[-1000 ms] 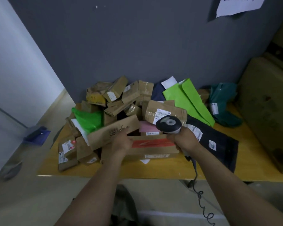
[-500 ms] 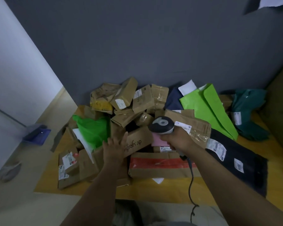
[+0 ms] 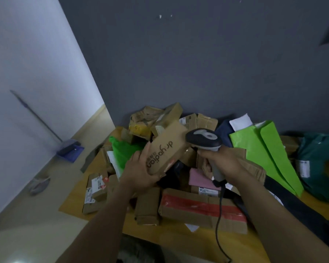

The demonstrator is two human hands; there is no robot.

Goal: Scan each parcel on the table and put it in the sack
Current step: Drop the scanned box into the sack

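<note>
Your head camera looks forward and down, close over the table (image 3: 179, 241), facing the grey wall (image 3: 198, 63).

Matt brown cardboard box (image 3: 165, 149), glossy plastic scanner (image 3: 203, 138), wooden table (image 3: 179, 242).

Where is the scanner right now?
Head view, right of centre: the scanner is gripped in the right hand, its head beside the brown box the left hand holds.

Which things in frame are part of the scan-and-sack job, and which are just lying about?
Job: left hand holding printed cardboard box; right hand gripping barcode scanner; parcel pile, e.g. red-taped box, lime-green mailer; table.
Lying about: broom, blue dustpan, grey slipper on the floor. Sack not in view.
</note>
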